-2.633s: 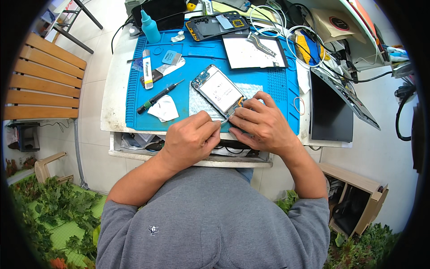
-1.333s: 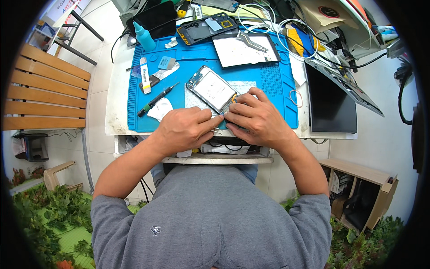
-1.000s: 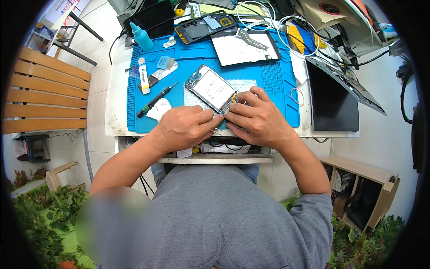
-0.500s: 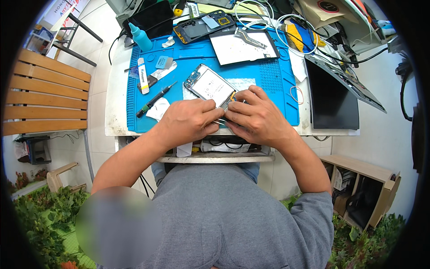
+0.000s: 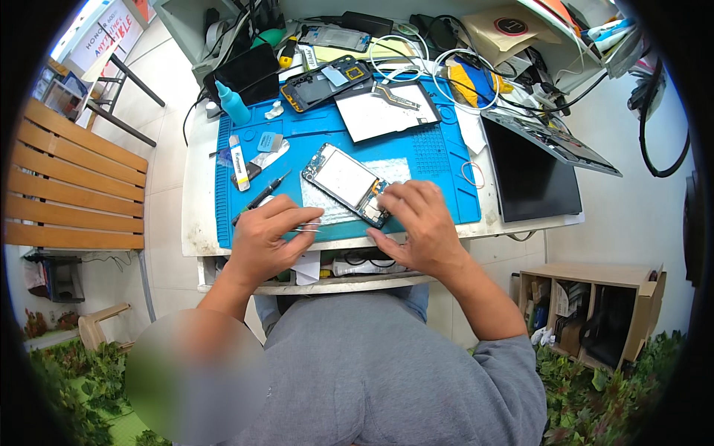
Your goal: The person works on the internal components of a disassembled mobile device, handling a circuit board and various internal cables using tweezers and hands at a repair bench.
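An opened smartphone [image 5: 346, 181], its white battery and circuit boards exposed, lies slantwise on a pale patterned pad [image 5: 398, 169] over the blue work mat. My left hand [image 5: 269, 232], left of the phone's lower end, is closed on thin metal tweezers [image 5: 311, 230], whose two prongs stick out to the right. My right hand [image 5: 420, 223] is at the phone's lower right end. Its fingertips reach over the phone's edge by the yellow flex parts, and its thumb is stretched out below, apart from the fingers. Whether the fingertips press on the phone is hard to tell.
A screwdriver [image 5: 262, 196], a white tube [image 5: 239, 163] and a blue bottle [image 5: 233, 104] are on the mat's left. Behind lie a dark phone frame [image 5: 316, 88] and a white panel [image 5: 372, 119]. Dark screens [image 5: 532, 175] stand right; an open drawer [image 5: 349, 283] juts out below.
My hands have moved apart: the left drew back to the left with the tweezers, and the right loosened at the phone's lower end. The phone now lies lower on the pad. The view has shifted.
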`<action>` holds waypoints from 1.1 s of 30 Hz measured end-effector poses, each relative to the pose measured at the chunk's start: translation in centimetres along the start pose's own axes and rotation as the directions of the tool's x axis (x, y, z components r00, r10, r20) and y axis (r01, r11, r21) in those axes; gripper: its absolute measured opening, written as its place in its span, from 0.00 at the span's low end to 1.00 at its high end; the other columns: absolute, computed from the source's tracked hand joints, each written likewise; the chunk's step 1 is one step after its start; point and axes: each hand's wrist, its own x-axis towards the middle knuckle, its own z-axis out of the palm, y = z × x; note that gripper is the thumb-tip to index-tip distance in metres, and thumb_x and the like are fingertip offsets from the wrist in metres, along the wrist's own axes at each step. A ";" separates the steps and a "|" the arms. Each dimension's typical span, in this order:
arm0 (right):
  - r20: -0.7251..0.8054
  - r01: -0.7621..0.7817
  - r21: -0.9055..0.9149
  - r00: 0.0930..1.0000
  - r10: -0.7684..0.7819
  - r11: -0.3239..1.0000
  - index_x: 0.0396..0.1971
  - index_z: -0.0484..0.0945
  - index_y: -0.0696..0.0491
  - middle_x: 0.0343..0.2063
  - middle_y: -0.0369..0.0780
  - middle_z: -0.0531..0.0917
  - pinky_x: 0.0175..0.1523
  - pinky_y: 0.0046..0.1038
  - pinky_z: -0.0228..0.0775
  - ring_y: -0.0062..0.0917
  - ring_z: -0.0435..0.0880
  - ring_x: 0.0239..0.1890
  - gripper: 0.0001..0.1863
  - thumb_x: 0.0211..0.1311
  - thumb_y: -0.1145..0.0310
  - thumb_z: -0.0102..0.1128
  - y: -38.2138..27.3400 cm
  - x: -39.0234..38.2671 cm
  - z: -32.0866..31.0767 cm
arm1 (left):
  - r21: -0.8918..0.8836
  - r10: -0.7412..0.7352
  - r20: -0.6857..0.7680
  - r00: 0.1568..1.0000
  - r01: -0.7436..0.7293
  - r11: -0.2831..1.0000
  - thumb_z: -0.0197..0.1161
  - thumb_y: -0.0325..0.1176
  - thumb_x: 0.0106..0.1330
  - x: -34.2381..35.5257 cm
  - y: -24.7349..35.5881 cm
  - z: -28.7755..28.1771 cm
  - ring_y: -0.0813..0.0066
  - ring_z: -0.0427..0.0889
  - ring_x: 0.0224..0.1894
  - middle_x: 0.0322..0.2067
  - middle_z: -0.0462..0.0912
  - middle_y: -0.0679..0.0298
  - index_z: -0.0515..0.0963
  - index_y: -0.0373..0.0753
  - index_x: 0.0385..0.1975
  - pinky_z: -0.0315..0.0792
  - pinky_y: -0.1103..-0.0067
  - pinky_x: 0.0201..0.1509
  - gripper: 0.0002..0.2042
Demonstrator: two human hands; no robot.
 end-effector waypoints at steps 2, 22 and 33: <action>-0.048 -0.143 -0.018 0.989 0.142 0.990 0.69 0.79 0.62 0.59 0.50 0.86 0.73 0.50 0.71 0.46 0.83 0.64 0.44 0.60 0.53 0.89 -0.3 0.2 0.2 | -0.059 -0.162 -0.026 0.986 0.160 0.985 0.81 0.24 0.64 -0.6 -0.1 -0.7 0.75 0.84 0.28 0.34 0.89 0.65 0.97 0.42 0.50 0.75 0.77 0.31 0.14; 0.317 -0.255 0.150 0.928 0.198 0.955 0.80 0.74 0.55 0.58 0.48 0.89 0.77 0.44 0.70 0.45 0.82 0.64 0.55 0.49 0.62 0.88 5.6 2.8 -4.2 | 0.024 -0.305 -0.031 0.952 0.306 0.952 0.64 0.29 0.85 2.8 -2.0 -3.4 0.61 0.87 0.44 0.45 0.88 0.56 0.90 0.37 0.64 0.79 0.70 0.51 0.15; 0.027 -0.164 0.041 0.986 0.163 0.986 0.76 0.78 0.56 0.70 0.51 0.84 0.82 0.48 0.68 0.49 0.80 0.72 0.43 0.59 0.64 0.82 3.1 0.0 -2.8 | 0.383 -0.093 0.025 0.995 0.077 0.921 0.73 0.29 0.77 6.8 -5.6 1.1 0.52 0.91 0.53 0.51 0.93 0.55 0.92 0.41 0.59 0.85 0.63 0.59 0.14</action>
